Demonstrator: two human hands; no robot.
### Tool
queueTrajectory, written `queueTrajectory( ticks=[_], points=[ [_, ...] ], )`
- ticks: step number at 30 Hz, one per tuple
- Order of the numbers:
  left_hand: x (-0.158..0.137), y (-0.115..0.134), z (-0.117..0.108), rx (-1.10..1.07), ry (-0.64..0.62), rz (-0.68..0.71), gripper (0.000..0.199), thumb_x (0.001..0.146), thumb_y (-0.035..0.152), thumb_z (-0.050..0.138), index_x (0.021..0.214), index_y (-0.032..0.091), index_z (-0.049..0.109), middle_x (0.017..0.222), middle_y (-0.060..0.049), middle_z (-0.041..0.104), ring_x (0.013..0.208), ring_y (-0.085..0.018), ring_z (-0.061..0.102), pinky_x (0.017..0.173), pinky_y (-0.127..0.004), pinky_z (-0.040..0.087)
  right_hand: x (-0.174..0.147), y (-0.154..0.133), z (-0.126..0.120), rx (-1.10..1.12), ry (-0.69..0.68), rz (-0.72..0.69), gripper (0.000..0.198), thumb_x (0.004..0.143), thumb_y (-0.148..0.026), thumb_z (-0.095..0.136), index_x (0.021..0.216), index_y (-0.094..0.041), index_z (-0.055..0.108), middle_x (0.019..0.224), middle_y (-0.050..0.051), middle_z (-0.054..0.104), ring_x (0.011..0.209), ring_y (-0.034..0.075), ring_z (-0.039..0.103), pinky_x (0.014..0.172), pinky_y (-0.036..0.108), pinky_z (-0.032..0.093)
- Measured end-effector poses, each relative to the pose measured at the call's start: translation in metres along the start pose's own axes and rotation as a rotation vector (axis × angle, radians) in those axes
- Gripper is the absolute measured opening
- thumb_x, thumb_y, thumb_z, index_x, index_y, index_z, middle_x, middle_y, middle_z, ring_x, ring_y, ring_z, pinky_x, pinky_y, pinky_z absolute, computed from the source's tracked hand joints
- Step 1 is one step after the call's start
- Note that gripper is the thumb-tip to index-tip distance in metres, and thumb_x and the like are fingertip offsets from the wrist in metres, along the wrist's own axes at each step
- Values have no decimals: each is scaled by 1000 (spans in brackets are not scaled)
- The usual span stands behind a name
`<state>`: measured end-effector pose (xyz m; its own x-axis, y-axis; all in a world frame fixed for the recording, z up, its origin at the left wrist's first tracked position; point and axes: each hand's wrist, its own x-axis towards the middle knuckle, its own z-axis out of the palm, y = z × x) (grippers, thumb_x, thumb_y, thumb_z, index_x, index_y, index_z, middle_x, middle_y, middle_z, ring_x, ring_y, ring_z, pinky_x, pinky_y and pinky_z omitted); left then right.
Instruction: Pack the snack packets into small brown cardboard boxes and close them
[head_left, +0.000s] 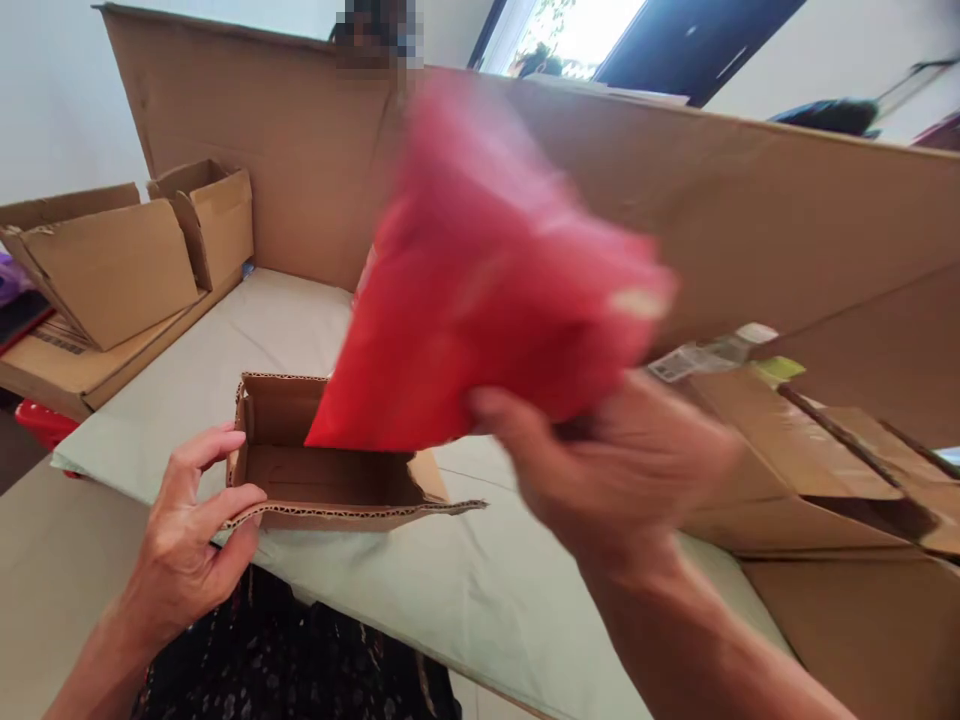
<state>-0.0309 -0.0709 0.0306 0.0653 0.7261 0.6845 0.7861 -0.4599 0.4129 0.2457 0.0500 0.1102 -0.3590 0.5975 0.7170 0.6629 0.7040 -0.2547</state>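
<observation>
- A red plastic pouch (487,300), motion-blurred, hangs above the near edge of the tabletop (465,590), its lower corner dipping into a small open cardboard box (322,470).
- The right hand (622,470) pinches the pouch's bottom edge, thumb forward; its other fingers are too blurred to read.
- The left hand (191,520) steadies the box's left end, fingers curled on the rim.
- Holding the box firm and the pouch corner centred over the opening looks wise.
- Empty boxes (127,260) sit at the far left corner; flattened cardboard (810,470) lies right.

A blurred red plastic bag (487,290) sits above the small brown corrugated cardboard box (330,480); the table's sheet (465,590) is pale green.
</observation>
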Motion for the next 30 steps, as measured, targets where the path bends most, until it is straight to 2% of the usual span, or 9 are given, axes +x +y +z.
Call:
queueTrajectory(
  ticks=[2, 5, 9, 12, 16, 18, 24, 27, 30],
  points=[
    [1, 2, 2, 2, 7, -12, 25, 87, 1, 62, 104, 20, 67, 142, -12, 48, 136, -30, 50, 109, -50, 52, 15, -17, 11, -40, -36, -263, 39, 101, -35, 57, 65, -21, 54, 60, -1, 53, 55, 12, 47, 52, 26, 36],
    [3, 4, 5, -20, -22, -2, 23, 89, 2, 60, 102, 20, 68, 140, -12, 48, 136, -30, 49, 110, -52, 51, 24, -28, 14, -127, -333, -524, 30, 101, -18, 50, 72, -21, 56, 69, 1, 59, 62, 14, 53, 57, 28, 37],
    [8, 4, 9, -29, -25, -3, 23, 88, 2, 61, 101, 20, 68, 143, -12, 46, 137, -31, 48, 111, -54, 50, 31, -29, 19, -185, -710, -563, 18, 88, -8, 56, 76, -20, 59, 71, 2, 60, 62, 17, 51, 57, 32, 32],
    [11, 4, 8, 8, -20, -11, 25, 88, 1, 61, 103, 20, 68, 146, -13, 45, 139, -31, 46, 112, -55, 48, 37, -24, 22, -173, -871, -568, 23, 83, -4, 54, 68, -20, 59, 66, 2, 58, 57, 16, 44, 56, 33, 27],
    [14, 7, 8, 4, -62, 23, 26, 87, -1, 59, 100, 19, 67, 143, -12, 46, 140, -32, 45, 112, -55, 47, 35, -17, 14, -2, -833, -604, 31, 92, -7, 47, 66, -21, 57, 65, 1, 57, 57, 15, 43, 57, 33, 28],
    [15, 8, 9, 10, -67, 27, 25, 86, -1, 59, 100, 19, 66, 141, -12, 47, 140, -33, 45, 112, -56, 47, 32, -18, 14, 2, -811, -598, 33, 94, -8, 48, 64, -20, 55, 64, 1, 56, 56, 15, 43, 57, 32, 27],
    [22, 6, 6, 116, -79, 49, 27, 86, -2, 61, 99, 21, 64, 135, -10, 56, 141, -34, 44, 113, -63, 41, 36, -20, 32, -154, -1003, -575, 25, 84, -3, 56, 64, -19, 58, 61, 0, 56, 53, 13, 40, 53, 31, 22],
    [25, 8, 4, 134, -127, 105, 25, 88, 0, 59, 100, 21, 64, 133, -11, 58, 136, -33, 50, 114, -66, 38, 43, -11, 16, -82, -911, -548, 26, 88, -7, 53, 66, -19, 57, 66, 1, 58, 56, 14, 43, 57, 31, 26],
    [26, 15, 6, 131, -133, 58, 22, 89, 1, 58, 101, 19, 65, 141, -14, 51, 135, -33, 51, 111, -60, 45, 43, -9, -2, -94, -857, -511, 28, 90, -7, 51, 65, -19, 55, 66, 1, 57, 57, 14, 43, 58, 32, 26]
  ],
)
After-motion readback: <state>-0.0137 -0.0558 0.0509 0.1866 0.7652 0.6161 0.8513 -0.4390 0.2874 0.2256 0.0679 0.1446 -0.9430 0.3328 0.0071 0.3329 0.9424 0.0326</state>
